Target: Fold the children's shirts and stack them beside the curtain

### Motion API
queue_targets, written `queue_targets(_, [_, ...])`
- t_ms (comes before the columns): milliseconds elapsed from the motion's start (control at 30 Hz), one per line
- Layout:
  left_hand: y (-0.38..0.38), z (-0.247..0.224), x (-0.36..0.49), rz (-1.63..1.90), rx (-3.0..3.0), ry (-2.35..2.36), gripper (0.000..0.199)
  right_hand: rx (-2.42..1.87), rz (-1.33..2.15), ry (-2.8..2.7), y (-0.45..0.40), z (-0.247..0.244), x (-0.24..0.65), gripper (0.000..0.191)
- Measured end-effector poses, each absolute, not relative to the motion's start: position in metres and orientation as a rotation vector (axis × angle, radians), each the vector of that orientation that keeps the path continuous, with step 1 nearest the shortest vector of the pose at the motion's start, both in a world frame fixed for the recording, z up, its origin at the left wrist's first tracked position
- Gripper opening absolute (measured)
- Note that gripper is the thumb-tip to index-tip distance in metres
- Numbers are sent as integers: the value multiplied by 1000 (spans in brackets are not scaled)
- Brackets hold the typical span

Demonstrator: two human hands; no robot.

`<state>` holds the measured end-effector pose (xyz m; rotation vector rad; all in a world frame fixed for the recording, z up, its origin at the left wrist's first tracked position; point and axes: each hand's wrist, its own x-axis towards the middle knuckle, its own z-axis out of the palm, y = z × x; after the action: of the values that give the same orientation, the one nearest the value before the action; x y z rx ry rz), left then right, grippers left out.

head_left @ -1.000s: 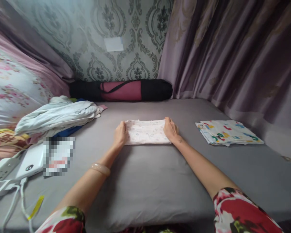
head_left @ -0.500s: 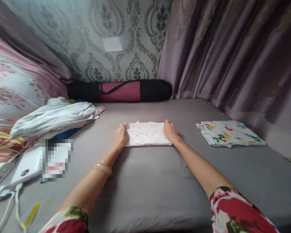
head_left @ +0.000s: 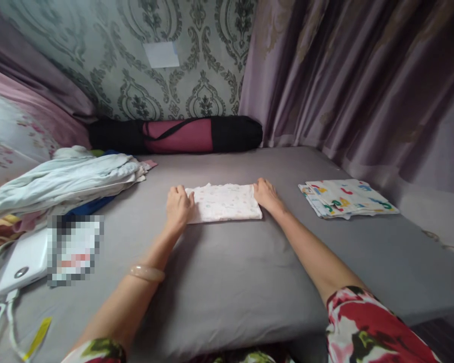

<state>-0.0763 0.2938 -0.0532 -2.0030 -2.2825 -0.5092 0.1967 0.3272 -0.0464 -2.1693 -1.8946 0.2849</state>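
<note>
A white folded cloth [head_left: 225, 202] with small pale prints lies flat on the grey bed sheet in front of me. At its left edge is my left hand [head_left: 179, 205], fingers curled and thumb against the fabric. My right hand [head_left: 269, 196] is closed at the far right corner, its fingertips on the edge. The near right corner shows free of the hand. Under both hands, parts of the cloth's side edges are hidden. A bangle [head_left: 147, 273] circles my left wrist.
A folded cloth with colourful prints [head_left: 350, 196] lies to the right. Piled clothes [head_left: 68, 176], a white device [head_left: 24, 259] and cables [head_left: 11, 322] are on the left. A long black and maroon bag [head_left: 179, 135] rests along the wall. Curtains [head_left: 325, 65] hang at the right.
The view has turned slightly right and down. My right hand has shifted outward along the cloth's right edge, uncovering its near corner. The left hand has also eased outward a little.
</note>
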Motion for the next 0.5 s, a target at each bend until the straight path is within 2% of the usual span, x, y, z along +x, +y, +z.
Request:
queue_targets(100, [286,-54,-60,-464,-2237,-2075,32,-1941,94,-2126,309,-45,168,43])
queue_targets(233, [286,-69,-41,-409,-2484,-1908,39,-1620,155,-2471,296,-54,126,54])
queue_targets(333, [286,-81,-37,-379,-2484,-1955,47,-1555,164,-2523,295,-63,109,56])
queue_targets(500, [282,-85,-36,-348,-2454,-2067,44,-1583,187,-2528,298,-75,105,55])
